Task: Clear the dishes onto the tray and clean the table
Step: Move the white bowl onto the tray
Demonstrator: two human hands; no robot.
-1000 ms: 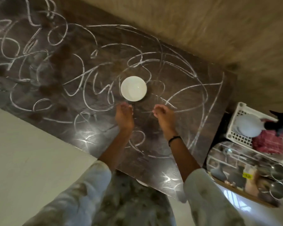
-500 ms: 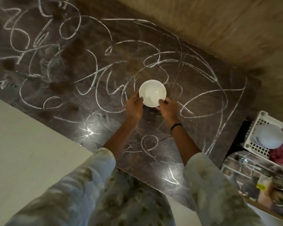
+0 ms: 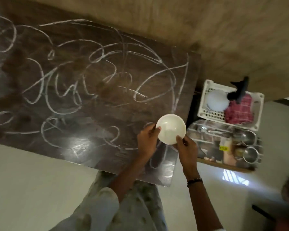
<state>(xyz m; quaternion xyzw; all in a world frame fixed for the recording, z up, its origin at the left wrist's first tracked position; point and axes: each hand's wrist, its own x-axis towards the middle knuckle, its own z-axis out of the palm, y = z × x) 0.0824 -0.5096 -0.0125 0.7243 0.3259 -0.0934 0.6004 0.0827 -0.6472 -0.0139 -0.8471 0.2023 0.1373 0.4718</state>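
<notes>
Both hands grip the white bowl (image 3: 171, 128) right of the frame's centre: the left hand (image 3: 147, 140) curls round its left rim, the right hand (image 3: 186, 147) pinches its lower right edge with the thumb on the rim. The bowl sits over the right end of the dark table (image 3: 90, 80), which is scrawled with white chalk loops. To the right lies a tray (image 3: 223, 144) holding steel cups (image 3: 249, 154). Above it, a white basket (image 3: 230, 104) holds a pale round dish and a red checked cloth (image 3: 238, 110).
</notes>
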